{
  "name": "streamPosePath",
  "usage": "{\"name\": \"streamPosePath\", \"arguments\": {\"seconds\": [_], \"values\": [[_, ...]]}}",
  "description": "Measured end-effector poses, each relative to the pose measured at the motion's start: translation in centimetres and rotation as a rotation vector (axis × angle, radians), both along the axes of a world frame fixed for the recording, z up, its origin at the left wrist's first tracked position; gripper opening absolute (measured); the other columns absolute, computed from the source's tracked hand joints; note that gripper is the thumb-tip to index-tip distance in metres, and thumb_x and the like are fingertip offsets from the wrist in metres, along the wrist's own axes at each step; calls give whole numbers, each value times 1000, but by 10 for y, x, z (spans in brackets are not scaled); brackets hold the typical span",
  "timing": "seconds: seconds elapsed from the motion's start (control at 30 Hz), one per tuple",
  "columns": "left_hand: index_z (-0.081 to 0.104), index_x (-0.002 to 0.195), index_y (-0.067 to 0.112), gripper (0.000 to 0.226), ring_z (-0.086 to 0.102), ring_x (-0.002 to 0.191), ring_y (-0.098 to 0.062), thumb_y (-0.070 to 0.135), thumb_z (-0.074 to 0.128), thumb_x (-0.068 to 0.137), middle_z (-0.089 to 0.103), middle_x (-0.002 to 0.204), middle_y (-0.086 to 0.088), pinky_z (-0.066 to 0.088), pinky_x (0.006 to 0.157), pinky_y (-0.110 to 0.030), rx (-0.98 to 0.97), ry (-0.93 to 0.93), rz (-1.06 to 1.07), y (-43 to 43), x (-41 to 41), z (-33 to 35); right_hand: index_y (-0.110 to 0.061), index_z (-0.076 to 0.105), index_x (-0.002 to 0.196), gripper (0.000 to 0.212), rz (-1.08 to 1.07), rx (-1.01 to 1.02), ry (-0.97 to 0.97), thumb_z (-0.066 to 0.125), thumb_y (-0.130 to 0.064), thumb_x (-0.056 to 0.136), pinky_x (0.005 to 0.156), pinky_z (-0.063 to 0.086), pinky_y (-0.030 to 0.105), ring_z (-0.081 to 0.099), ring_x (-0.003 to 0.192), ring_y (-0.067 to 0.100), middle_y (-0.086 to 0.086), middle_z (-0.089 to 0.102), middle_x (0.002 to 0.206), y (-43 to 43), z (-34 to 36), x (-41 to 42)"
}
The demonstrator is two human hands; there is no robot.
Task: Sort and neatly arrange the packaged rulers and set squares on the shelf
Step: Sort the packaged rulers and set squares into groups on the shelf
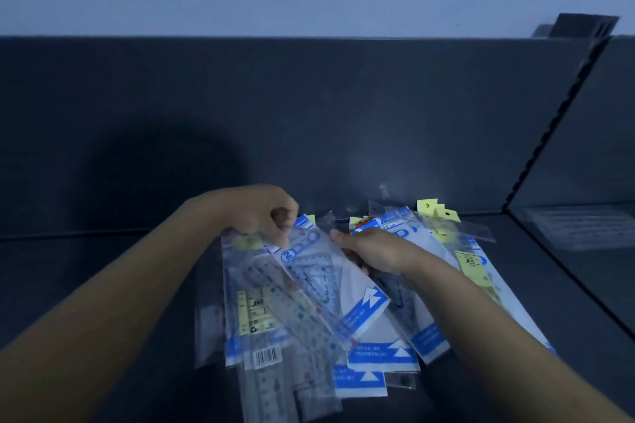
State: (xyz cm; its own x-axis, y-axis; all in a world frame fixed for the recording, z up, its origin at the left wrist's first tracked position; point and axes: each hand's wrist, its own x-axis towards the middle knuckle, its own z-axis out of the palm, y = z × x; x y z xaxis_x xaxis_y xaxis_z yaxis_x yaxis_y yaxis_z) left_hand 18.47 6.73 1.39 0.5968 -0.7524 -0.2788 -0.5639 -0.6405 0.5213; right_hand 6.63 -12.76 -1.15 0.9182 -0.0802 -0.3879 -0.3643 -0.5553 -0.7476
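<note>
Packaged rulers and set squares (378,350) lie in a loose, overlapping heap on the dark shelf (103,278), close to its back panel (309,113), with packets fanned at different angles and no type grouped yet.

Sorting looks to be at an early step, with 1 packet being singled out. The left hand (264,213) has its grip closed, fingers curled and pinching the top edge of a blue-and-white set-square packet (330,285) that slants across the top of the heap. The right hand (374,251) lies over the middle of the pile beside that packet, thumb stretched toward it. Its fingers tuck down out of sight, so I cannot tell whether its grip is clamped on anything.

The next move probably calls for lifting the pinched packet clear without dragging its slippery neighbours, then starting a separate stack for set squares on the bare shelf to the left. The right hand would need to hold the rest down.

The set-square packet's blue header shows a "2" in a white circle. A clear ruler packet (266,355) at the front carries a white barcode sticker. A yellow label (472,266) on the right bears 2 dark characters too small to read with confidence. Yellow hang tabs (436,211) stick out at the back.
</note>
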Motion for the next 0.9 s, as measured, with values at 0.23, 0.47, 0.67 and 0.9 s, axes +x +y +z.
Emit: {"name": "streamPosePath", "arguments": {"seconds": [0.23,0.47,0.67,0.9], "values": [[63,87,11,9,49,51,-11,15,71,85,61,60,4,36,54,-22,-312,-45,108,21,7,21,-16,59,80,15,106,-46,-85,71,-23,82,67,42,26,58,82,17,7,66,94,19,-2,-4],[59,87,10,16,44,44,-18,24,58,95,60,54,-4,32,45,-25,-518,-9,181,-31,-2,22,0,57,93,15,-2,-43,-298,68,-2,82,73,49,38,60,74,23,15,67,88,-44,34,-42],[62,89,7,11,37,34,-3,7,51,92,51,51,4,28,33,-13,-544,66,110,-120,-42,29,-4,61,87,4,-32,-235,-333,58,-4,89,70,43,22,56,75,9,6,64,85,-132,49,-109],[63,92,16,3,48,50,-2,14,61,92,65,68,7,38,49,-15,-508,99,-130,-262,-109,24,-25,64,73,21,-109,-260,-397,59,-13,90,62,43,18,55,63,-2,-16,61,65,-254,39,-193]]}}
